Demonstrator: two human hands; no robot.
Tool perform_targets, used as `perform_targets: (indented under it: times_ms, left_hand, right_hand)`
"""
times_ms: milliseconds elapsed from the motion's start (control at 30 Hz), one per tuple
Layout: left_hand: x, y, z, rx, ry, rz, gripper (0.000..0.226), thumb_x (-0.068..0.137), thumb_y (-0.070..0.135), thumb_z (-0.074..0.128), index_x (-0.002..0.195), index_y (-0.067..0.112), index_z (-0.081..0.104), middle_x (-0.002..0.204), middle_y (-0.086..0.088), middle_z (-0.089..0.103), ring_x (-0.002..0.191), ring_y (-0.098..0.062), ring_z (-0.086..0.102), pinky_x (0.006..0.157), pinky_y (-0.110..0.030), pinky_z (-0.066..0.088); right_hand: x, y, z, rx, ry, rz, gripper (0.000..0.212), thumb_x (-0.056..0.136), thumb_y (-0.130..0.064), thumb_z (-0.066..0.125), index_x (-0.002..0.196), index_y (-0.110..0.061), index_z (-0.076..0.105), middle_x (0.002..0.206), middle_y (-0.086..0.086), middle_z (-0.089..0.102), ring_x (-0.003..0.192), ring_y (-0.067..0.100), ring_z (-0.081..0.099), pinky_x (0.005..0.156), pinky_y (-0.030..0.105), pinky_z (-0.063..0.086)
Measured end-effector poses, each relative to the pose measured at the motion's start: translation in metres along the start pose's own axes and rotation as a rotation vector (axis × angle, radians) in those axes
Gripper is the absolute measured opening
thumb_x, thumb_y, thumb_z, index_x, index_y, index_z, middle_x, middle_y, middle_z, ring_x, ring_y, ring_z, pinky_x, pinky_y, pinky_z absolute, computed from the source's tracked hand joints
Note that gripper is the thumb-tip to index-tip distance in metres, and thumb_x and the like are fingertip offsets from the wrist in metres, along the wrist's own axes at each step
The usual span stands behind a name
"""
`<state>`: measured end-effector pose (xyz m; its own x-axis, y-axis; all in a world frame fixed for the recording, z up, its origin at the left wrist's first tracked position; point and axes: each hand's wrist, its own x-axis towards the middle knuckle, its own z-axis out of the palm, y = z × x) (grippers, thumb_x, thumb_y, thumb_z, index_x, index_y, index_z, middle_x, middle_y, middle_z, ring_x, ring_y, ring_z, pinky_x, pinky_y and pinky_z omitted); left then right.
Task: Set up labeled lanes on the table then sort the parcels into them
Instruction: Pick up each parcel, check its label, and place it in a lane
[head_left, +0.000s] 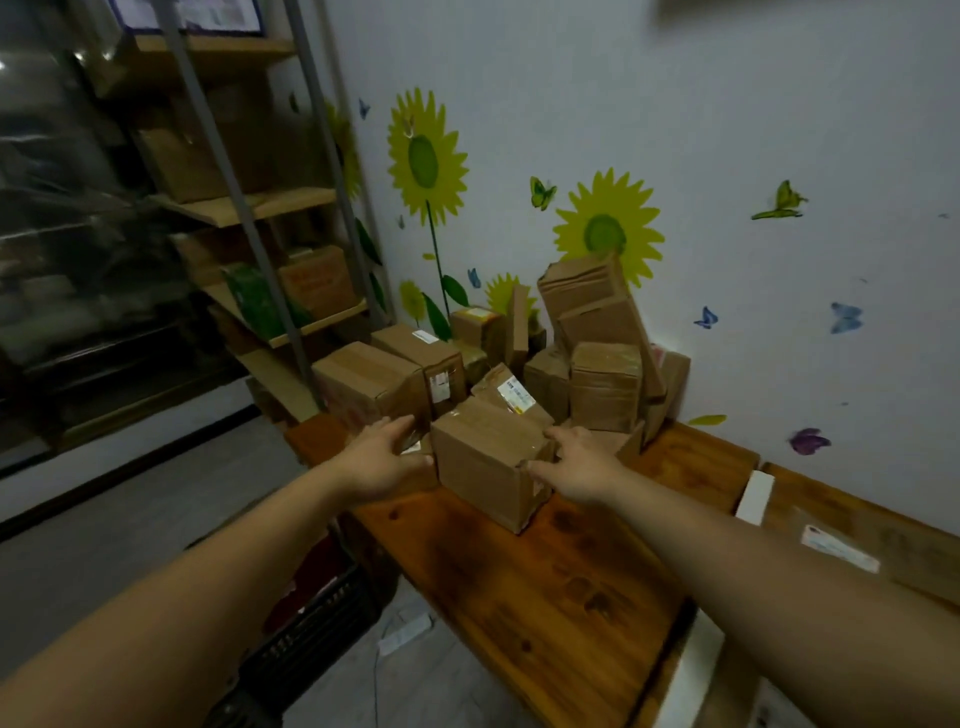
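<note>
On the wooden table (571, 597), toward its far left end, a cardboard parcel (483, 462) stands between two hands: the left hand (384, 460) just beside its left side, fingers straight and spread, the right hand (579, 462) against its right side, fingers straight, thumb on the near face. Behind it, more parcels (602, 374) are heaped against the sunflower wall (727, 130), shelves (270, 208) at far left.

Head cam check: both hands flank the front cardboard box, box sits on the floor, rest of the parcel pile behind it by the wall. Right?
Not quite. The head view shows the front cardboard box sitting on the wooden table, not on the floor. The rest holds: the left hand and right hand flank it, and the parcel pile stands behind it by the wall.
</note>
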<state>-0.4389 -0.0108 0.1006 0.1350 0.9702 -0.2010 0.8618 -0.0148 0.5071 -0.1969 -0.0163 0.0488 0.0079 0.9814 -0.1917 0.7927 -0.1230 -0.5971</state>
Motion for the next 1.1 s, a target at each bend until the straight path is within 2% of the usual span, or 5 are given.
perform_targets:
  times_ms: [433,700,767,967,1100]
  left_hand:
    - [0.175,-0.033,0.002,0.219,-0.3,0.173,0.073,0.091,0.044,0.054,0.15,0.027,0.015,0.16,-0.006,0.004,0.146,-0.031,0.001,0.119,-0.046,0.009]
    - [0.229,-0.042,0.03,-0.16,-0.463,0.095,0.078,0.091,0.027,0.058,0.151,0.02,0.008,0.148,-0.006,0.037,0.135,-0.026,0.036,0.11,-0.037,0.028]
    - [0.24,-0.053,0.032,-0.149,-0.468,0.091,0.078,0.091,0.036,0.057,0.151,0.021,0.009,0.148,-0.006,0.039,0.134,-0.027,0.038,0.11,-0.038,0.03]
    - [0.249,-0.073,0.019,-0.025,-0.555,0.156,0.052,0.098,0.047,0.037,0.135,0.012,0.047,0.134,-0.012,0.053,0.122,-0.029,0.049,0.1,-0.034,0.037]
    - [0.236,-0.099,0.012,-0.073,-0.694,0.106,0.056,0.095,0.057,0.031,0.135,0.018,0.043,0.124,-0.008,0.055,0.105,-0.027,0.056,0.087,-0.04,0.05]
  right_hand:
    - [0.105,-0.011,0.065,-0.146,-0.045,0.222,0.065,0.093,-0.059,0.043,0.15,-0.038,0.019,0.16,0.008,-0.007,0.144,0.035,0.017,0.114,0.045,0.024]
    - [0.123,-0.012,0.098,0.102,0.116,0.408,0.037,0.097,-0.044,0.046,0.127,-0.023,0.042,0.142,0.012,0.037,0.114,0.022,0.051,0.093,0.032,0.043]
    - [0.122,-0.015,0.104,0.229,0.211,0.458,0.048,0.092,-0.036,0.059,0.132,-0.019,0.039,0.138,0.009,0.042,0.105,0.017,0.05,0.088,0.028,0.044]
    - [0.1,-0.039,0.129,0.571,0.437,0.588,0.111,0.076,-0.011,0.076,0.151,-0.031,-0.004,0.145,0.006,0.04,0.129,0.025,0.045,0.092,0.034,0.047]
    - [0.076,-0.056,0.154,0.561,0.379,0.61,0.114,0.074,-0.007,0.077,0.152,-0.03,-0.002,0.14,0.0,0.041,0.133,0.024,0.041,0.101,0.033,0.044]
